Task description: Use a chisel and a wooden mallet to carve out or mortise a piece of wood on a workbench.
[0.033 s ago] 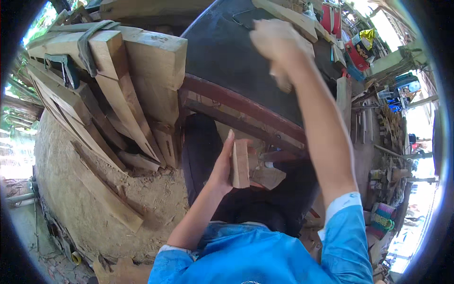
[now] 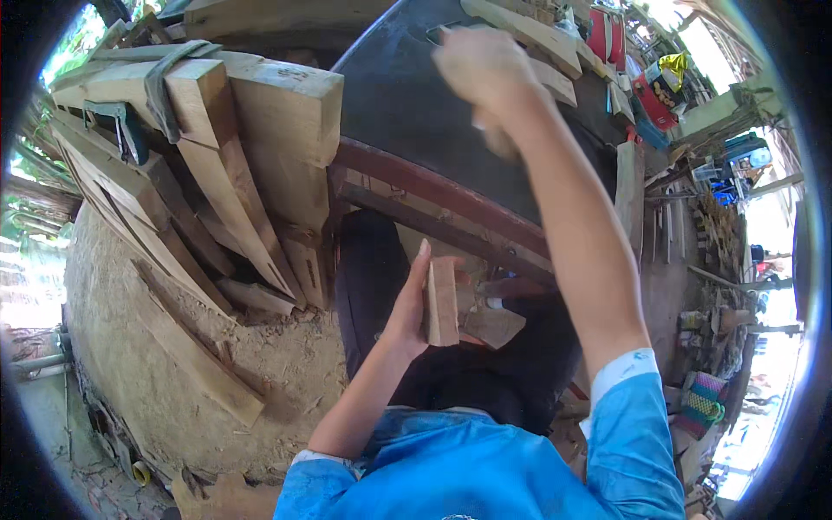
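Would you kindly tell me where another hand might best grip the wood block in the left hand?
The block is probably best gripped at its near end, from the body side: that end is bare, while the left hand lies along its left side, with fingers showing at the right, nearer the far end.

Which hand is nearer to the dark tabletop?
Right: the right hand is over the dark tabletop; the left hand is short of it, lower in the picture, holding a wooden block.
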Motion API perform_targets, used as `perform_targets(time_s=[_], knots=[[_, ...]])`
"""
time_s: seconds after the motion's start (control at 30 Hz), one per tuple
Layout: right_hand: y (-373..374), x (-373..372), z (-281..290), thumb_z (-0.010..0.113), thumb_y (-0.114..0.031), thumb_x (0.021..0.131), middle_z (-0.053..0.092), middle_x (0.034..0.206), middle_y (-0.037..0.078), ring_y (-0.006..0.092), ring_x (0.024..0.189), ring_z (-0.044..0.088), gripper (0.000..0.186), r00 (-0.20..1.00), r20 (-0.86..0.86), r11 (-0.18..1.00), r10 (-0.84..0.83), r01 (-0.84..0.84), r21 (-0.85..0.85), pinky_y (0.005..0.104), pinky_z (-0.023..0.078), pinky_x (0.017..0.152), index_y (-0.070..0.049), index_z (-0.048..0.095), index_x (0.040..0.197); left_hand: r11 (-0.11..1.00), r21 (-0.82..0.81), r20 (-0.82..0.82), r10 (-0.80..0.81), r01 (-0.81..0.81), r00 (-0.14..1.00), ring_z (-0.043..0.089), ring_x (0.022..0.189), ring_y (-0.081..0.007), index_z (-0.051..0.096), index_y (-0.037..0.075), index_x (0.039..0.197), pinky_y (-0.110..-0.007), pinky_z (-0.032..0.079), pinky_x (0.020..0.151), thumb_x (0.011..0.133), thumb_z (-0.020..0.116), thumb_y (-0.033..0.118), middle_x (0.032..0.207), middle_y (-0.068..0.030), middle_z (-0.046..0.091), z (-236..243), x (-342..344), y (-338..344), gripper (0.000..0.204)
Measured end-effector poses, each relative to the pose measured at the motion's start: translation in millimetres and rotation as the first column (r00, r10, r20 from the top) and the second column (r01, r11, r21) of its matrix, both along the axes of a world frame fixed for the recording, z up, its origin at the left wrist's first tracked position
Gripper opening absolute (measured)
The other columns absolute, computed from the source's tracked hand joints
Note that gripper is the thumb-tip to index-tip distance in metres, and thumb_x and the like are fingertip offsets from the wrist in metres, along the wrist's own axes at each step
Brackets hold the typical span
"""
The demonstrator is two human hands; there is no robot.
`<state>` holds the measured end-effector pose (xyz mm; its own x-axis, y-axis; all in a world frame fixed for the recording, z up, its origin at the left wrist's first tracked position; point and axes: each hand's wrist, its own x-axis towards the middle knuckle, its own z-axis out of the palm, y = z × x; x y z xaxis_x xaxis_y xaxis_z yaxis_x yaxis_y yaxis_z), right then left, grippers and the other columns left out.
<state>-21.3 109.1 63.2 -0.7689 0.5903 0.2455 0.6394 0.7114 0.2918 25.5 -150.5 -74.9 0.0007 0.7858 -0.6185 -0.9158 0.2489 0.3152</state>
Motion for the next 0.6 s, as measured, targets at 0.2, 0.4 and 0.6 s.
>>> perform_targets(time_s=[0.2, 0.4, 0.6], knots=[[-28, -84, 35, 0.054, -0.026, 0.096, 0.068, 0.070, 0.023, 0.0372, 0.065, 0.070, 0.039, 0.477, -0.877, 0.788, -0.066, -0.515, -0.339, 0.0442, 0.059, 0.067, 0.007, 0.063, 0.078, 0.998, 0.054, 0.004, 0.017, -0.017, 1.000, 0.063, 0.061, -0.0118, 0.070, 0.012, 0.108, -0.024, 0.052, 0.047, 0.094, 0.050, 0.070, 0.090, -0.0031, 0.068, -4, 3, -14, 0.063], [-18, -14, 71, 0.051, -0.032, 0.093, 0.071, 0.087, 0.029, 0.0398, 0.085, 0.072, 0.042, 0.906, -0.367, 0.969, 0.211, -0.244, -0.045, 0.0480, 0.058, 0.082, 0.004, 0.072, 0.095, 0.995, 0.077, -0.001, 0.062, -0.062, 0.998, 0.063, 0.061, -0.0120, 0.069, 0.012, 0.110, -0.025, 0.052, 0.047, 0.094, 0.049, 0.071, 0.089, -0.0044, 0.068, -15, -2, -24, 0.064], [32, -33, 27, 0.049, -0.029, 0.096, 0.072, 0.095, 0.027, 0.0376, 0.086, 0.073, 0.040, 0.995, -0.081, 0.997, 0.059, -0.063, -0.054, 0.0474, 0.057, 0.083, 0.004, 0.071, 0.093, 0.999, 0.040, -0.009, -0.013, 0.013, 1.000, 0.063, 0.063, -0.0125, 0.069, 0.012, 0.109, -0.027, 0.053, 0.049, 0.093, 0.050, 0.071, 0.088, -0.0036, 0.068, 1, 3, -10, 0.063]])
